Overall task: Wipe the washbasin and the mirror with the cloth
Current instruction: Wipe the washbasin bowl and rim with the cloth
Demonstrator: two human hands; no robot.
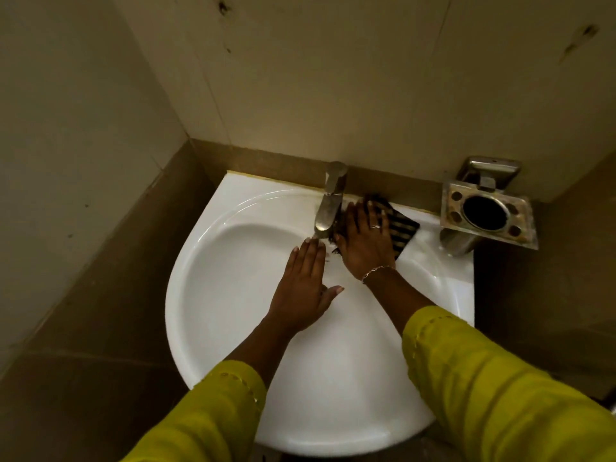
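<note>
The right hand (pixel 363 241) presses straight, spread fingers flat on a dark striped cloth (pixel 401 230) on the white ceramic washbasin's (pixel 186 295) back rim, just right of the steel tap (pixel 330 201). The cloth lies diagonally, one corner pointing towards the metal holder (pixel 486 213). The left hand (pixel 303 288), its fingers straight, holds nothing.

The white washbasin (pixel 233 328) is a rounded ceramic unit fixed into a wall corner, with a flat ledge along its back edge. A metal tap (pixel 330 201) stands at the middle of the ledge, spout over the bowl. A dark striped cloth (pixel 401 228) lies flat on the ledge just right of the tap, partly covered by the right hand (pixel 363 241) pressed flat on it
</note>
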